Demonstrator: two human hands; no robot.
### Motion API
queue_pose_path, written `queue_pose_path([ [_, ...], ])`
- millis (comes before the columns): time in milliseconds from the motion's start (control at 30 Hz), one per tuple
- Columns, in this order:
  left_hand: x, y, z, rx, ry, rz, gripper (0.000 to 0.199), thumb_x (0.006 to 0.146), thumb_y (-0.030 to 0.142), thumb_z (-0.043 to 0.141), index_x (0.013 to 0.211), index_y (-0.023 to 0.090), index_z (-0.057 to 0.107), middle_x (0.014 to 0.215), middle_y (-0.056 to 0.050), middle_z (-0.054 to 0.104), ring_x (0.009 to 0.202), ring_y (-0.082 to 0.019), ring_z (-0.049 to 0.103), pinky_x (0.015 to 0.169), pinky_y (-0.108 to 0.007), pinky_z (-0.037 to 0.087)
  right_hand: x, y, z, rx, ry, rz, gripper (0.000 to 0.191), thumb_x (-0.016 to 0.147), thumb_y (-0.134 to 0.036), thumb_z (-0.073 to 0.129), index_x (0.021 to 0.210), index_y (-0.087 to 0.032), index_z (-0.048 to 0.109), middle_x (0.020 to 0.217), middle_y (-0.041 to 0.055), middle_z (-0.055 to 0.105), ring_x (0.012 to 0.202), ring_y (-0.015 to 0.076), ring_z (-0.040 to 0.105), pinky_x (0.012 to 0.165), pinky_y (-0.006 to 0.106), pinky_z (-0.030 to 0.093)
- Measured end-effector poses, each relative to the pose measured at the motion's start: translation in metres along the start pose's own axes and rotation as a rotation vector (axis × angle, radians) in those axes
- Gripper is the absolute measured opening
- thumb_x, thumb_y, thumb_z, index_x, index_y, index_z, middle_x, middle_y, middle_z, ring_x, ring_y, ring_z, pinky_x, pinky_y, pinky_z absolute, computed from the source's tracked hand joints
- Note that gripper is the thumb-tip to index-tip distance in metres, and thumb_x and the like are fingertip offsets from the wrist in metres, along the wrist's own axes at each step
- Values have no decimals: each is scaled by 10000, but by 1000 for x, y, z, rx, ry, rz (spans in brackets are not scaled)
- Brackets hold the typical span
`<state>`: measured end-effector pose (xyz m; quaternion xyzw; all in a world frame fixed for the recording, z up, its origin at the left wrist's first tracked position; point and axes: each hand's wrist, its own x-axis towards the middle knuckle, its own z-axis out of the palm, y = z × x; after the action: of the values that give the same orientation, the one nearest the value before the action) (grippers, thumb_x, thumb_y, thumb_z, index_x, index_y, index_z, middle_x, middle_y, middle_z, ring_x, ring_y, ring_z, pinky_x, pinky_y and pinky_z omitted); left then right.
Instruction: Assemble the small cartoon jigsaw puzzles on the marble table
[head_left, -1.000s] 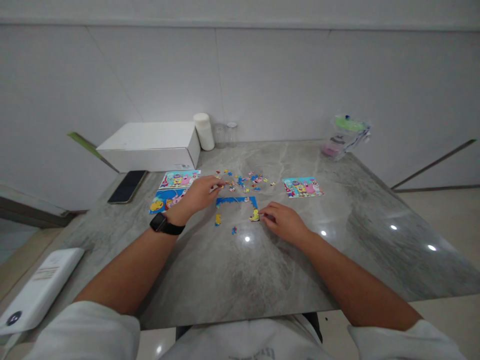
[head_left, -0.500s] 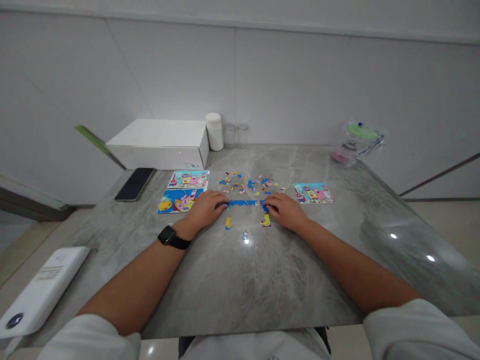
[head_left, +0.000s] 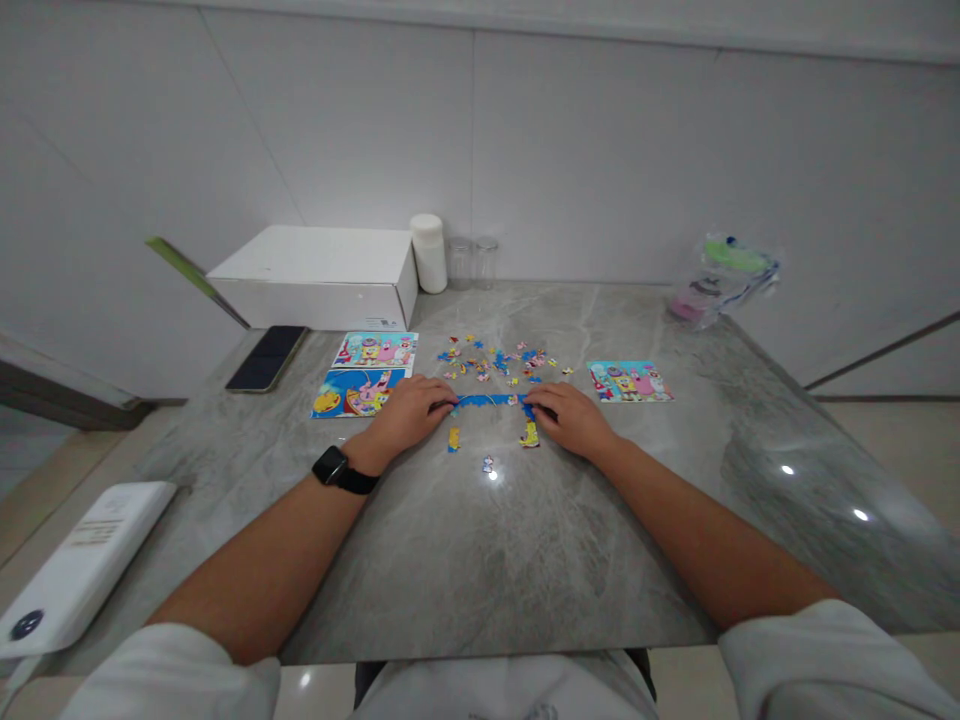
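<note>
A strip of joined blue jigsaw pieces (head_left: 489, 400) lies flat on the grey table. My left hand (head_left: 412, 408) has its fingertips on the strip's left end, and my right hand (head_left: 571, 418) pinches at its right end, where more pieces run down toward me. Both hands have curled fingers. Below the strip are a small yellow piece (head_left: 454, 439), a yellow joined part (head_left: 529, 434) by my right hand, and a single pale piece (head_left: 488, 464). Beyond the strip lies a scatter of loose jigsaw pieces (head_left: 480, 366).
Picture cards (head_left: 375, 350) lie at the left, and another picture card (head_left: 630, 382) at the right. A phone (head_left: 268, 358), white box (head_left: 315, 290), white bottle (head_left: 429, 255), two clear glasses (head_left: 486, 263), a plastic bag (head_left: 724, 285) and a white device (head_left: 86, 570) stand or lie around.
The view has tilted slightly, so the far things sit a little higher. Both hands stay at the ends of the strip, with no clear movement of the pieces.
</note>
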<state>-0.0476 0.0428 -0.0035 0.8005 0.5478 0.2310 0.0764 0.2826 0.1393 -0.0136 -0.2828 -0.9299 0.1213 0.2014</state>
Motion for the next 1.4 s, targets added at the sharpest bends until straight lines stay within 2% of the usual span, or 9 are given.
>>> queue_pose_path([
  [267,-1,-2,-2,-40,33,-15,193,1011,296,624,1088,252,795,1161,-62,790,1098,-254,704,1026,-443,531,-3,-2,-3,12,14,35,308,987,-198,585,1224,-249,775,1284,90,764,1222,247,680,1107,447,512],
  [567,-3,-4,-7,-28,260,-175,230,998,260,590,1156,223,754,1142,-87,744,1019,-252,686,1008,-438,546,-7,-3,-10,10,58,105,291,997,-211,576,1221,-229,761,1262,102,744,1197,235,675,1079,408,528],
  [667,-3,-4,-5,-27,254,-195,235,991,267,596,1166,227,747,1117,-82,744,964,-247,680,970,-442,552,-1,-2,-23,10,112,134,305,1016,-253,564,1256,-237,751,1260,102,745,1110,233,693,1032,397,540],
  [800,-2,-5,-3,-20,242,-194,234,988,268,595,1164,229,745,1130,-86,748,1010,-256,687,969,-445,553,19,5,-52,-39,131,200,300,1018,-289,581,1244,-227,768,1154,97,770,898,207,699,917,356,541],
  [933,-1,-7,-1,-3,229,-181,242,990,272,590,1173,233,744,1160,-88,749,1084,-272,685,1011,-467,544,49,16,-71,-119,21,231,259,1010,-329,621,1162,-225,802,1106,85,788,896,214,701,888,349,518],
  [1033,-2,-7,0,-3,227,-160,245,996,289,591,1179,237,744,1168,-86,746,1123,-278,680,1047,-485,532,68,19,-61,-150,-56,227,249,1006,-322,635,1153,-235,816,1121,85,793,959,228,707,920,348,514],
  [1167,-2,-7,0,-18,217,-164,249,996,293,593,1179,233,751,1165,-85,743,1116,-272,684,1046,-475,532,77,15,-22,-184,-42,154,386,1010,-151,538,1312,-223,767,1318,108,740,1191,235,660,1064,351,480],
  [1267,-2,-6,-1,-39,212,-176,254,998,290,588,1180,228,754,1161,-89,741,1107,-264,685,1030,-460,537,74,13,0,-246,-61,133,491,981,-93,534,1392,-270,734,1450,107,666,1271,259,614,1093,386,467],
  [1400,-2,-6,-1,-54,212,-179,259,1000,300,577,1177,227,751,1168,-91,741,1109,-262,683,1033,-465,539,70,16,4,-304,-81,151,462,973,-104,553,1302,-326,789,1507,84,623,1308,309,571,1100,463,449],
])
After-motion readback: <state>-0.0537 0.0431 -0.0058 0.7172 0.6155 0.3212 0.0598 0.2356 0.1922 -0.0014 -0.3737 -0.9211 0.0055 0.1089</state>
